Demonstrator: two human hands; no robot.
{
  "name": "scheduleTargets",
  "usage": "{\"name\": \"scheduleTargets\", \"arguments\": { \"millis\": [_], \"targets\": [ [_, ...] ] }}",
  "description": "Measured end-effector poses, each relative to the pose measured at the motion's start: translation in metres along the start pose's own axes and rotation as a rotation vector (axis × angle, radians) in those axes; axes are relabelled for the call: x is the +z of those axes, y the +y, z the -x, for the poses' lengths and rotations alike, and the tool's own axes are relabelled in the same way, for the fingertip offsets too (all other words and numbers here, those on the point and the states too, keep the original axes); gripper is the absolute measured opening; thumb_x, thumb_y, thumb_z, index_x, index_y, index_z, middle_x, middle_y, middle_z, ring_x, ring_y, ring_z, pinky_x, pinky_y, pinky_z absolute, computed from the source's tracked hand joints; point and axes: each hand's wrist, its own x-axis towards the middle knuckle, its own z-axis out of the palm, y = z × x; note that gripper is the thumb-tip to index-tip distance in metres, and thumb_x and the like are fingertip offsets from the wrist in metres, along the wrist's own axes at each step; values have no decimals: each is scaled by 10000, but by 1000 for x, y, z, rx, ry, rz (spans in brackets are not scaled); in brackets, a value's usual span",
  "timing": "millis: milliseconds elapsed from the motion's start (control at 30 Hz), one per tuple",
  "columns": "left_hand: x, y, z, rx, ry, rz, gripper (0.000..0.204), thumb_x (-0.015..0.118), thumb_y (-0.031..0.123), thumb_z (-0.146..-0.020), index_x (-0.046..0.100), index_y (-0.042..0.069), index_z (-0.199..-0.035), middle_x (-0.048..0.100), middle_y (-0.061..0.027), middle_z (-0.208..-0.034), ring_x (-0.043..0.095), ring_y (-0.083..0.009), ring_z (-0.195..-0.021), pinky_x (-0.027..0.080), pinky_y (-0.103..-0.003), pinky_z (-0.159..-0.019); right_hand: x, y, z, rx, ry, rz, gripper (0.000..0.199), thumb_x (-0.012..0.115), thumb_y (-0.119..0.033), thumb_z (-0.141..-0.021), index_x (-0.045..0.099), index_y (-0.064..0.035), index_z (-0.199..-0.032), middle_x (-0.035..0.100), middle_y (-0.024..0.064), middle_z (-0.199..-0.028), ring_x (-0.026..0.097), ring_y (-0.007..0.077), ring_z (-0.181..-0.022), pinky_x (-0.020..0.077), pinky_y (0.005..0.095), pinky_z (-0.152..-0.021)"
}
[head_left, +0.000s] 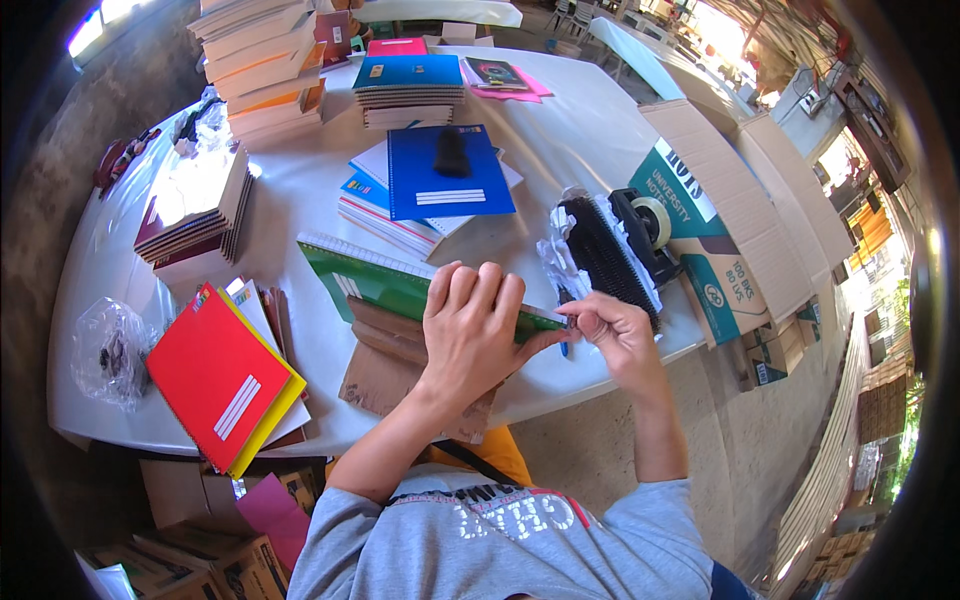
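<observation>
A green spiral notebook (372, 283) stands on its long edge, tilted, with its row of binding holes and pale wire facing up. My left hand (468, 325) is closed over its middle, fingers over the top edge. At the notebook's right end my right hand (618, 338) pinches the corner of the binding; something small and dark shows at the fingertips, too small to name. Under the notebook lies a brown cardboard piece (378, 378) at the table's near edge. Just beyond the right hand, a bundle of black binding coils (603, 250) rests in crumpled white plastic.
A blue notebook (415, 190) with a dark brush-like thing (452, 153) tops a pile. Red and yellow notebooks (215, 375) lie left. A tape dispenser (652, 222) and an open carton (755, 225) stand right. Tall paper stacks (265, 70) rise at the back left.
</observation>
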Motion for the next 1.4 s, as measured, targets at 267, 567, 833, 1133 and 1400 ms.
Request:
{"name": "scheduleTargets", "arguments": {
  "millis": [267, 567, 833, 1133, 1400],
  "targets": [
    [-12, -11, -2, -39, -21, 21, 611, 683, 635, -601, 542, 70, -785, 483, -72, -825, 497, -246, -850, 320, -426, -943, 8, -20, 0, -103, 74, 198, 284, 648, -85, -816, 588, -77, -1094, 550, 47, -683, 491, 120, -575, 437, 263, -572],
    [-17, -26, 5, -92, -28, 47, 610, 714, 630, -576, 554, 72, -763, 490, -75, -818, 503, -252, -856, 305, -451, -983, -17, -19, -12, 120, -295, 119, 244, 554, -36, -863, 637, -65, -1090, 626, 83, -739, 578, 144, -627, 466, 254, -601],
    [-20, -32, 5, 19, 65, 85, 623, 743, 646, -511, 535, 94, -712, 462, -55, -765, 475, -236, -768, 321, -450, -928, -11, 51, -170, 15, -186, 674, 467, 604, -313, -840, 491, -109, -1244, 677, 150, -864, 658, 281, -841, 495, 417, -766],
    [-29, -37, 14, 23, -4, 146, 557, 711, 602, -593, 542, 98, -758, 482, -62, -822, 486, -227, -793, 345, -418, -932, 88, 141, -310, 130, 129, 782, 737, 614, -576, -744, 390, -76, -1238, 580, 251, -1112, 565, 404, -1036, 447, 485, -864],
    [-25, -35, 17, 12, 4, 177, 613, 724, 648, -559, 573, 96, -778, 513, -49, -819, 479, -206, -765, 322, -420, -929, 111, 154, -320, 212, 276, 197, 773, 740, -151, -653, 364, 19, -1306, 512, 212, -1213, 509, 309, -1133, 399, 378, -968]
  ]
}}
